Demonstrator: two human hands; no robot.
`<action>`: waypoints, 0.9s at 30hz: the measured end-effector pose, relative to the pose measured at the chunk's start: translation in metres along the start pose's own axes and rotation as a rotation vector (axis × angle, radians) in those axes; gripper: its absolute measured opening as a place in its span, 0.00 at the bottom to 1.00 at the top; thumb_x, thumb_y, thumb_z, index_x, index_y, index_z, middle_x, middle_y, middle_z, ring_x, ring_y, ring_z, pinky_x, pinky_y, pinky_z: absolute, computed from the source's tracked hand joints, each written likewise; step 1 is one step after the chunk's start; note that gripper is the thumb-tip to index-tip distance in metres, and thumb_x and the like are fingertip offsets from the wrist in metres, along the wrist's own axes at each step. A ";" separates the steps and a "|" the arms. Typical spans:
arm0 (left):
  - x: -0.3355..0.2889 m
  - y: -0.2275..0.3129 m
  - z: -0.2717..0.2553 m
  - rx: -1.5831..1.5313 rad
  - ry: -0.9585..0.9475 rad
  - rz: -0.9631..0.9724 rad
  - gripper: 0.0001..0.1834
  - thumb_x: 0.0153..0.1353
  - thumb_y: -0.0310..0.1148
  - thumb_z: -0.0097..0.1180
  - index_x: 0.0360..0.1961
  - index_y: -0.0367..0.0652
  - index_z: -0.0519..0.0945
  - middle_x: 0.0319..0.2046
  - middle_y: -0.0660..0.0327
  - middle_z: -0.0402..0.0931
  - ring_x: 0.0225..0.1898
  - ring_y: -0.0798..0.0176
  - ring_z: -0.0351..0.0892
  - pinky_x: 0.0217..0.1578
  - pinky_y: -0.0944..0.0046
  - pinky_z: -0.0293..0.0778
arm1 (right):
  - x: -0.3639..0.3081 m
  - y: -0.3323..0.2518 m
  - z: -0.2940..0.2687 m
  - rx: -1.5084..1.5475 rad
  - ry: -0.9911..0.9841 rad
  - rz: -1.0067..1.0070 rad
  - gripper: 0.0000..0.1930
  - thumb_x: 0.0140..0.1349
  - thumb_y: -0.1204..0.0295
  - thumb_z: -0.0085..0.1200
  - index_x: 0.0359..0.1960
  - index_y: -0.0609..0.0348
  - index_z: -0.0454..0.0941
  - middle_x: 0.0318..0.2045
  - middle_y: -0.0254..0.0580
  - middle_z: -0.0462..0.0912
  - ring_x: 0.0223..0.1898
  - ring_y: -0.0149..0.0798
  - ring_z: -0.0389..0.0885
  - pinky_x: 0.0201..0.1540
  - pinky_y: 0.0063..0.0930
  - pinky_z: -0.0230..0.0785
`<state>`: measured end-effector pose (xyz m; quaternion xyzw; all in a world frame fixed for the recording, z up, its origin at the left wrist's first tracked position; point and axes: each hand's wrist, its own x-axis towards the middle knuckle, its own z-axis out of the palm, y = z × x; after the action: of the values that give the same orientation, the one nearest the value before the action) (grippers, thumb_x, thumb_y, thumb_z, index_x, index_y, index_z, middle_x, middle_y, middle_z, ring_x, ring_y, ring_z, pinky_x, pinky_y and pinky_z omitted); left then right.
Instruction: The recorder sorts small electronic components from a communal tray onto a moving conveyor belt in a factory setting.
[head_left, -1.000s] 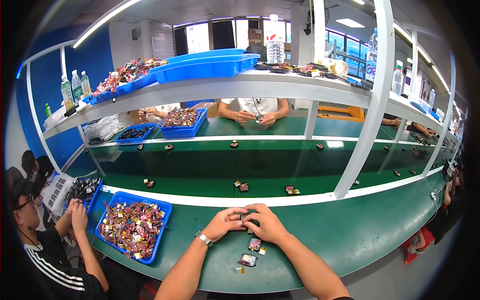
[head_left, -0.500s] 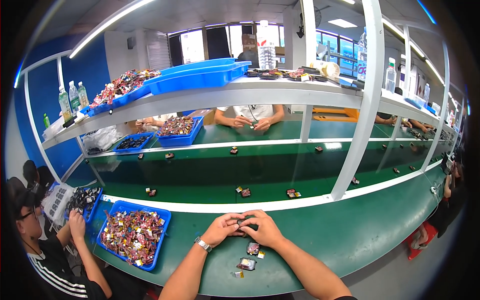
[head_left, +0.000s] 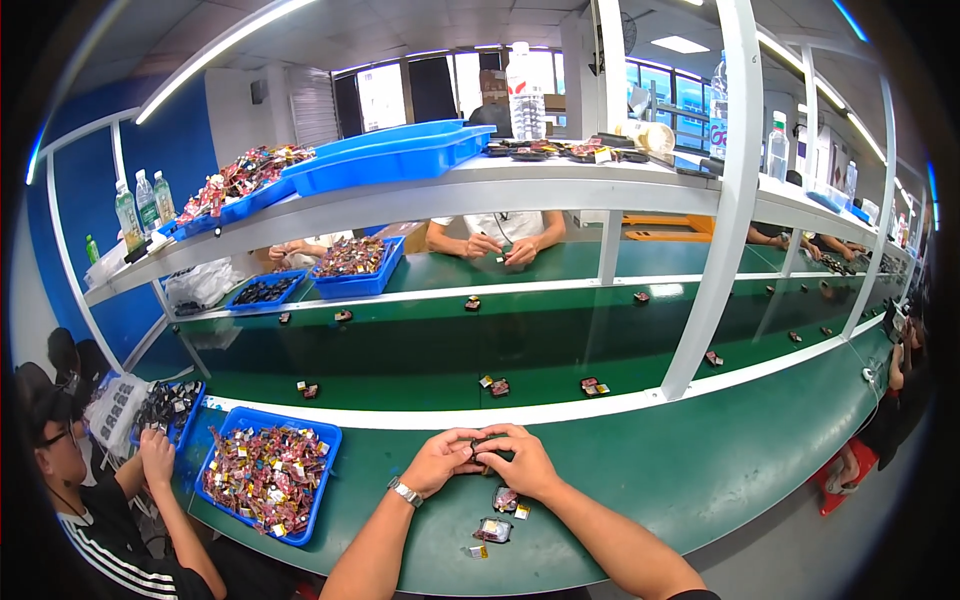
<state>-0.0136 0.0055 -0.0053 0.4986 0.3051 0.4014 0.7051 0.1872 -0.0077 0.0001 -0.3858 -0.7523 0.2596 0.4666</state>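
My left hand (head_left: 438, 464) and my right hand (head_left: 523, 463) meet over the green bench, fingers pinched together around a small black casing (head_left: 475, 449). Most of that casing is hidden by the fingertips. Just below my hands lies a small dark unit (head_left: 506, 497) with a reddish board, a yellow-and-white piece (head_left: 522, 511) beside it. Nearer to me are a second dark-edged unit (head_left: 493, 530) with a pale middle and another yellow-and-white piece (head_left: 478, 551). A blue tray (head_left: 334, 482) heaped with red boards and yellow-white pieces stands left of my left arm.
Beyond the bench's white rail (head_left: 420, 419) runs a green conveyor (head_left: 420, 350) carrying scattered small units. White posts (head_left: 700, 290) hold up a shelf (head_left: 440, 190) with blue trays and bottles. A co-worker (head_left: 120, 500) sits at left beside a tray of black parts (head_left: 172, 402); others work across.
The units on the near part of the conveyor have shifted slightly to the right. My fingers have moved a little around the casing; both hands stay in nearly the same place.
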 end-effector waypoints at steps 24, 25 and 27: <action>-0.003 -0.003 0.001 -0.028 0.014 0.087 0.15 0.68 0.25 0.51 0.54 0.36 0.71 0.48 0.53 0.79 0.51 0.60 0.79 0.54 0.57 0.78 | -0.004 -0.020 0.007 -0.083 0.092 -0.069 0.09 0.56 0.74 0.57 0.39 0.55 0.85 0.51 0.39 0.78 0.56 0.46 0.72 0.58 0.37 0.68; -0.003 -0.004 -0.002 -0.024 0.024 0.111 0.15 0.68 0.26 0.51 0.54 0.36 0.71 0.48 0.54 0.79 0.51 0.60 0.79 0.53 0.57 0.78 | -0.003 -0.024 0.008 -0.062 0.099 -0.089 0.10 0.56 0.75 0.57 0.39 0.57 0.84 0.51 0.42 0.78 0.56 0.47 0.72 0.57 0.37 0.68; -0.002 -0.005 -0.001 -0.020 0.026 0.147 0.15 0.68 0.26 0.51 0.55 0.37 0.71 0.49 0.54 0.79 0.50 0.61 0.80 0.51 0.59 0.78 | -0.002 -0.025 0.007 -0.069 0.103 -0.122 0.10 0.55 0.76 0.57 0.39 0.58 0.83 0.52 0.43 0.77 0.55 0.47 0.72 0.57 0.38 0.68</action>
<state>-0.0142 0.0036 -0.0099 0.5074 0.2727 0.4617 0.6746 0.1733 -0.0242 0.0150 -0.3680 -0.7579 0.1845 0.5061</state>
